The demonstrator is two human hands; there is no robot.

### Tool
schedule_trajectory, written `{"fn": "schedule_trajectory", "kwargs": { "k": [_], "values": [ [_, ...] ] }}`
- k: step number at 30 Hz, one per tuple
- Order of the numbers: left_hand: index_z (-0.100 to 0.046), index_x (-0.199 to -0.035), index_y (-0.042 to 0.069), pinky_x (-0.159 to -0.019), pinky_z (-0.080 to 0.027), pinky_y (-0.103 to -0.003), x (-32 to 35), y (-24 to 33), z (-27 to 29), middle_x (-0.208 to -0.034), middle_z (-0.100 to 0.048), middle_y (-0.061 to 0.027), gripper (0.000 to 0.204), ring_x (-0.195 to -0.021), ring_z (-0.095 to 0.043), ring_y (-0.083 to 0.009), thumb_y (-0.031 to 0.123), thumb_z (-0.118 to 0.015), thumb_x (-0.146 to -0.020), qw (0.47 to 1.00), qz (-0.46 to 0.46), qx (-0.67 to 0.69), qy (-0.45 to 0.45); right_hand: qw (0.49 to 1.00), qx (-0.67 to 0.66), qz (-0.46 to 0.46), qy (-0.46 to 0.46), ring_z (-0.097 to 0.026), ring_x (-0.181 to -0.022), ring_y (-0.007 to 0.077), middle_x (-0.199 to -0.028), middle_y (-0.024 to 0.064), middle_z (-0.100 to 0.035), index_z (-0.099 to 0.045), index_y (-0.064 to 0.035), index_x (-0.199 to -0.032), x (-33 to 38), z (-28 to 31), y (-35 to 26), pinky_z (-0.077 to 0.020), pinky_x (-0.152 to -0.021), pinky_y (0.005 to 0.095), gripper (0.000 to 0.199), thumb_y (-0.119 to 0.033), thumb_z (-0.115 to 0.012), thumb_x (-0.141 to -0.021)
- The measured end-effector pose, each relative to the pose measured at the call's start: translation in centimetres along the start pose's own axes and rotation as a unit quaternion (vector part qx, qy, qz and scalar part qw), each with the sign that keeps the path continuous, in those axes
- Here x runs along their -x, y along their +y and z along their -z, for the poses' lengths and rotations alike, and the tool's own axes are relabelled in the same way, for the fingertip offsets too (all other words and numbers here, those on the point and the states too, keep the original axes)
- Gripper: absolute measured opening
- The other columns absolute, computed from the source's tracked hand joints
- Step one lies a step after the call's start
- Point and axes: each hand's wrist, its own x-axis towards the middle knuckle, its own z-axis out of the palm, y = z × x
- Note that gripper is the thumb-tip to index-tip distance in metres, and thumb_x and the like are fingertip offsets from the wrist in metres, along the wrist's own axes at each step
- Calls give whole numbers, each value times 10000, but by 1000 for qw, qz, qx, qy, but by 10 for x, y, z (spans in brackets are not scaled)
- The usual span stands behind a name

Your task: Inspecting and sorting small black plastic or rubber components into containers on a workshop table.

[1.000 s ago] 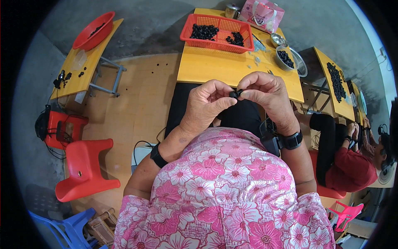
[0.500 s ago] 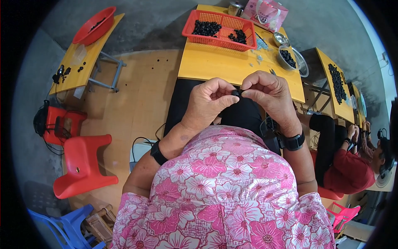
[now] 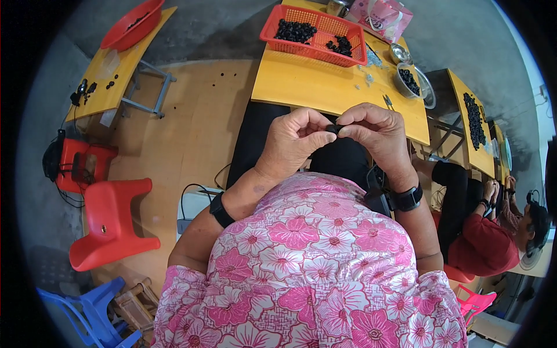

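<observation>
A small black round part (image 3: 333,129) is pinched between my two hands, above my lap and just short of the table's front edge. My left hand (image 3: 293,139) grips it from the left with thumb and forefinger. From the right, thumb and forefinger of my right hand (image 3: 376,132) close on its other side. The fingertips cover much of the part, so its exact kind is hidden. On the yellow table (image 3: 307,87) ahead, a red plastic basket (image 3: 313,51) holds two heaps of similar black parts.
At the table's right are a bowl of black parts (image 3: 408,81), a metal bowl (image 3: 400,53), small clear pieces (image 3: 369,78) and tweezers-like tool (image 3: 388,102). A pink bag (image 3: 380,17) stands behind. Red stools (image 3: 110,223) are on the left; a person in red (image 3: 484,240) sits at right.
The view has shifted slightly, and more of the tool on the table shows past my right hand. Both hands still pinch the black part, with fingertips close together.
</observation>
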Motion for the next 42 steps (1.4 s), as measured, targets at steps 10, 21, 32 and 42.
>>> {"fn": "schedule_trajectory", "kwargs": {
  "k": [10, 21, 32, 42],
  "values": [
    [-602, -922, 20, -636, -487, -184, 1, -5, 0, -811, -619, -7, 125, -728, -569, -44, 70, -682, -840, 1000, 11, 27, 4, 998, -58, -7, 18, -612, -771, 106, -846, 40, -649, -699, 1, -885, 2, -4, 21, -507, -731, 237, 124, 17, -701, -762],
    [-587, -953, -1, -608, -526, -209, 3, -10, 3, -811, -635, -48, 128, -721, -622, -82, 52, -652, -858, 999, 42, 28, -10, 972, -205, -114, -22, -636, -790, 135, -879, 63, -650, -676, 17, -924, 0, -3, 27, -524, -750, 252, 120, -13, -664, -808],
    [-638, -941, 0, -690, -507, -207, 4, -18, 2, -846, -628, -41, 166, -759, -639, -94, 40, -707, -795, 1000, -7, 12, 6, 914, -357, -157, -115, -651, -815, 137, -1004, 78, -652, -557, -14, -1182, 0, -3, 37, -539, -782, 276, 376, -117, -672, -838],
    [-655, -916, 30, -682, -489, -200, 1, -11, 4, -865, -557, -11, 176, -765, -587, -73, 44, -737, -762, 991, -39, -131, -12, 916, -351, -151, -119, -650, -814, 131, -1041, 90, -643, -538, 3, -1199, 1, -1, 47, -532, -776, 258, 433, -138, -690, -819]
  ]
}}
